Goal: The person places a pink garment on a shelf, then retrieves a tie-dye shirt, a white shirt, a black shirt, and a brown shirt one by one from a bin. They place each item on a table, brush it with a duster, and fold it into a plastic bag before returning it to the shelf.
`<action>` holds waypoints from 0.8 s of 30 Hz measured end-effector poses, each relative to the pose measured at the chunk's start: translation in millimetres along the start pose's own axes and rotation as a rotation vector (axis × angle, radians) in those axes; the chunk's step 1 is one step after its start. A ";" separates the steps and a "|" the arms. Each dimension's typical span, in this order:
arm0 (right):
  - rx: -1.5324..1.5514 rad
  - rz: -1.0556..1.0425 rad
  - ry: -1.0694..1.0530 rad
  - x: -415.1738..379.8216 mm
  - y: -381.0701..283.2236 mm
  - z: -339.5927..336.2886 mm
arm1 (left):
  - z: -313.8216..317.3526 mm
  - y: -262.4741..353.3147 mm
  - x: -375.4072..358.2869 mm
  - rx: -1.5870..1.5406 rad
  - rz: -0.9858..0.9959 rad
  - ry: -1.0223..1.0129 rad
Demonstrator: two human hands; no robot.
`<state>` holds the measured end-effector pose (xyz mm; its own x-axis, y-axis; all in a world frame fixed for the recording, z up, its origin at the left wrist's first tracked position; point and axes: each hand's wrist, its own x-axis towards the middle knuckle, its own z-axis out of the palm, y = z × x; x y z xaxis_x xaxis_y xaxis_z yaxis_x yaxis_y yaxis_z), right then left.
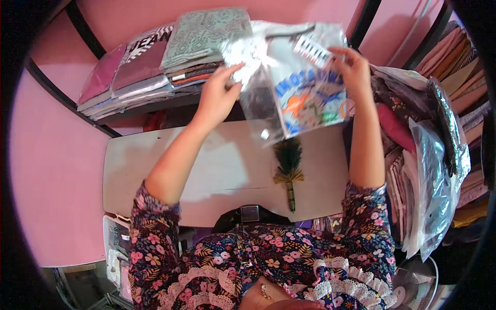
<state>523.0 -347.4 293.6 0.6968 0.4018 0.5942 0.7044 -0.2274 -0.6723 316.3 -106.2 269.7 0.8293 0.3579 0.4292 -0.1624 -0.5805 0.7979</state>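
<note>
Both my hands are raised over the far edge of the white table [222,175], with a clear plastic packet [310,98] between them. Inside it is a light garment with blue lettering and colourful dinosaur prints. My right hand [353,72] pinches the packet's upper right, beside a barcode label [313,50]. At the packet's left edge, my left hand [223,95] has its fingers curled on the shiny plastic. A dark feathered thing with a wrapped handle [289,168] lies on the table below the packet.
Bagged folded clothes [142,62] are stacked on a shelf at the back left, a patterned green one [206,36] on top. More bagged clothes [434,170] crowd the right side. A bin with packets [118,253] stands at the lower left.
</note>
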 end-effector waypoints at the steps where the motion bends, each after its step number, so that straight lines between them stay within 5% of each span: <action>1: 0.180 0.027 0.037 26.1 22.7 -5.5 | 8.2 7.5 24.3 -0.002 0.050 -0.005; 9: 0.288 0.160 0.151 142.8 89.8 -43.0 | 71.6 43.6 162.0 0.141 0.399 0.050; 11: 0.156 0.265 0.159 162.2 120.4 -40.6 | 80.6 43.4 154.4 0.053 0.312 -0.038; 13: 0.095 0.283 0.192 165.7 189.5 -16.8 | 79.5 17.9 125.0 0.351 0.494 -0.016; 16: -0.647 0.436 0.081 157.4 298.4 9.1 | 79.1 10.7 62.8 0.314 0.265 -0.315; 19: -0.654 0.551 0.086 130.8 351.9 16.7 | 70.7 -33.0 -0.4 0.383 0.217 -0.495; 21: -0.461 0.558 0.113 127.0 344.5 16.5 | 56.4 -45.6 -43.2 0.363 0.013 -0.529; 24: -0.421 0.433 0.038 144.3 387.2 24.7 | 36.4 -85.1 -111.3 0.388 -0.226 -0.399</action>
<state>892.9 -355.5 108.1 0.9309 0.1643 0.3263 0.3435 -0.6979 -0.6285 257.3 -123.3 138.7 0.9694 0.2451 0.0148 0.1864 -0.7736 0.6056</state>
